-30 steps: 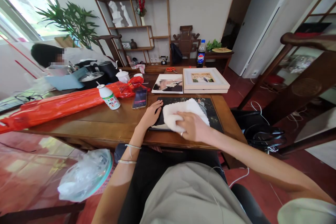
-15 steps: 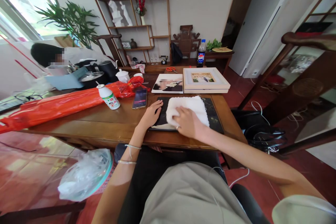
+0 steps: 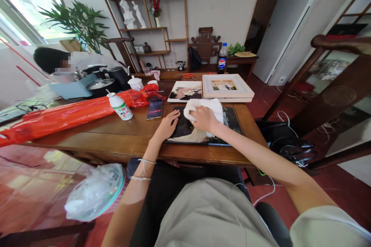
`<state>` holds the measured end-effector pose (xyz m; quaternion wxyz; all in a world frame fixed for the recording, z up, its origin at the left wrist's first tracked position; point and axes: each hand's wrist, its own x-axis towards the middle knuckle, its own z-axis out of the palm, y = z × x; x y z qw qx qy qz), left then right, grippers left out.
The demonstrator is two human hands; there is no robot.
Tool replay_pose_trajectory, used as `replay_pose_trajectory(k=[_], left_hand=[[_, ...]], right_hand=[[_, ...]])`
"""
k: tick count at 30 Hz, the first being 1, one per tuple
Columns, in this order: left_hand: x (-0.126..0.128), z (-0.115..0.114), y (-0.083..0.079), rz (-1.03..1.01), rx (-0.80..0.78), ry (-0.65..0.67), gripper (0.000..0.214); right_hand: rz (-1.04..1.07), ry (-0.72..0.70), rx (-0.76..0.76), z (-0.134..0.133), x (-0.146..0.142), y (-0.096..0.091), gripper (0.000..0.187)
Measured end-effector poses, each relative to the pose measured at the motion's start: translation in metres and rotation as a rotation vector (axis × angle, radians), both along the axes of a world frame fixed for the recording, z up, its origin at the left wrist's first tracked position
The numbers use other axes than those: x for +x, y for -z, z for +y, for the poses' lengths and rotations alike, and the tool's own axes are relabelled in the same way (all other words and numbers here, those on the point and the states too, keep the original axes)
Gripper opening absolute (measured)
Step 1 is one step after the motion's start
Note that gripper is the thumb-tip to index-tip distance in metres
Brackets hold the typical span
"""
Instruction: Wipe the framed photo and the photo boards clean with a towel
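A dark photo panel (image 3: 188, 137) with a pale dress-like shape along its lower part lies flat on the wooden table in front of me. My right hand (image 3: 204, 119) is closed on a white towel (image 3: 216, 107) and presses it onto the panel's upper middle. Part of the picture is covered by the towel and that hand. At the panel's left edge rests my left hand (image 3: 169, 124), its fingers stretched out and lying flat. Just behind the panel are a white-edged photo print (image 3: 185, 92) and a cream-framed picture (image 3: 227, 87).
On the table's left lie a phone (image 3: 154, 108), a white drink bottle (image 3: 120, 107) and a long red plastic-wrapped bundle (image 3: 72, 115). Orange-handled scissors (image 3: 189, 76) and a cola bottle (image 3: 222, 60) are at the back. A person (image 3: 78, 60) leans at the far left.
My right hand has pushed the towel away from me, up the panel, uncovering more of the pale shape. The left hand stays where it was.
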<state>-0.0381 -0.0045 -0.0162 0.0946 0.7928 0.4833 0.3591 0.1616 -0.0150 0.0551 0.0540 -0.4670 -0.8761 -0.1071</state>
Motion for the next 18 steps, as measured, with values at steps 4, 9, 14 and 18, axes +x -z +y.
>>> replay_pose_trajectory(k=[4, 9, 14, 18], left_hand=[[0.000, 0.000, 0.000, -0.003, -0.002, 0.009, 0.040], [-0.001, 0.000, 0.000, -0.008, -0.016, 0.018, 0.039], [-0.003, 0.000, -0.002, -0.018, -0.037, 0.041, 0.039], [-0.004, -0.001, -0.004, 0.014, -0.038, 0.059, 0.037]], right_hand=[[-0.011, -0.013, 0.032, 0.001, -0.008, 0.002, 0.032], [-0.054, -0.173, 0.093, -0.064, -0.022, 0.005, 0.021], [-0.076, -0.274, 0.064, -0.110, -0.037, 0.002, 0.018], [-0.026, -0.222, -0.022, -0.086, -0.036, -0.005, 0.020]])
